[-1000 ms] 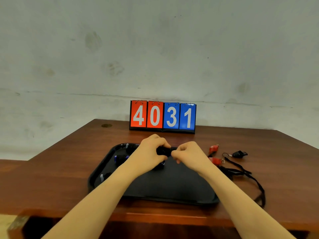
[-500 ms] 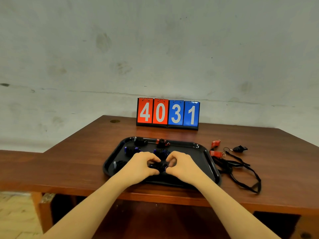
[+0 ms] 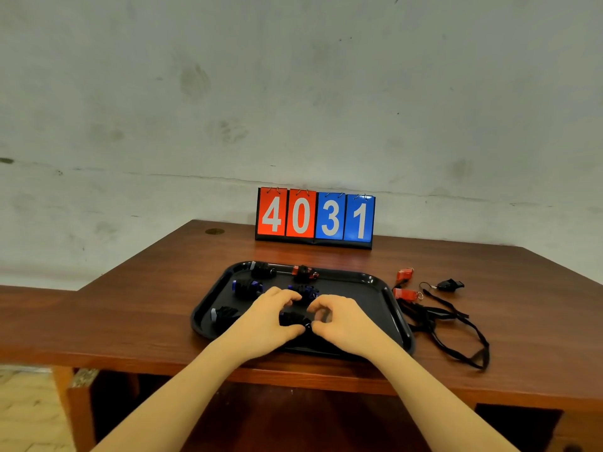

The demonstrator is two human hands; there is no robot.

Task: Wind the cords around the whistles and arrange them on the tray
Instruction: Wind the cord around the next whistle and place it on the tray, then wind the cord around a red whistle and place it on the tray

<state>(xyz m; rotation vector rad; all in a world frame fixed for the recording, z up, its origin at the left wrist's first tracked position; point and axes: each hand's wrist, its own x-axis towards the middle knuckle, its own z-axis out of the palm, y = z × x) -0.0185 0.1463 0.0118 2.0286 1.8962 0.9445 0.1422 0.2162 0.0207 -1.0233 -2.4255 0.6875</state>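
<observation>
Both hands meet low over the black tray (image 3: 396, 316): the left hand (image 3: 267, 316) grips a cord-wound whistle (image 3: 293, 318), while the right hand (image 3: 339, 316) pinches at its end, probably tucking the cord tight. It sits at the tray's 6 o'clock, likely extending the rows of five wound whistles; three unwound whistles (image 3: 406, 293) lie at the tray's 3 o'clock.

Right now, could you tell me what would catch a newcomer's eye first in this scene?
Probably the red and blue scoreboard reading 4031, upright at the table's far edge. Next, the left hand and right hand meeting over the black tray, gripping a wound whistle. To the tray's right lie loose whistles amid tangled black cords.
</observation>
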